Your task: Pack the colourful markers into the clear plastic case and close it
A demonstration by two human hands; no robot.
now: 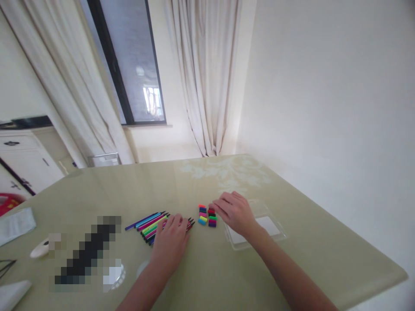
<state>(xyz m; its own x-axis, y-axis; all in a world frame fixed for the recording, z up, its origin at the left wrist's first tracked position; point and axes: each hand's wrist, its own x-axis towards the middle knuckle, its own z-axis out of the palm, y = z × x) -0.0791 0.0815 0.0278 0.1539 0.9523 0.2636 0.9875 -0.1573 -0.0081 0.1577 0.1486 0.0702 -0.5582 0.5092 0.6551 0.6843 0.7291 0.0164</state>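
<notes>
Uncapped felt-tip pens (151,220) in several colours lie side by side on the table, dark tips pointing away to the right. My left hand (171,239) rests over the right part of this row, its bent fingers slightly apart on the pens; its fingertips are partly hidden. Two short columns of coloured pen caps (202,215) stand just right of the pens. At the top of the right column, my right hand (235,211) has its fingers together, the tips at a red cap. Beneath my right wrist is a clear plastic case (238,246) with a white insert.
The pale green table (201,280) has a wall along its right side and curtains (207,86) behind. On the left are a white computer mouse (39,249), a pixelated dark object (89,250), a tissue pack (17,225) and a red item (11,202).
</notes>
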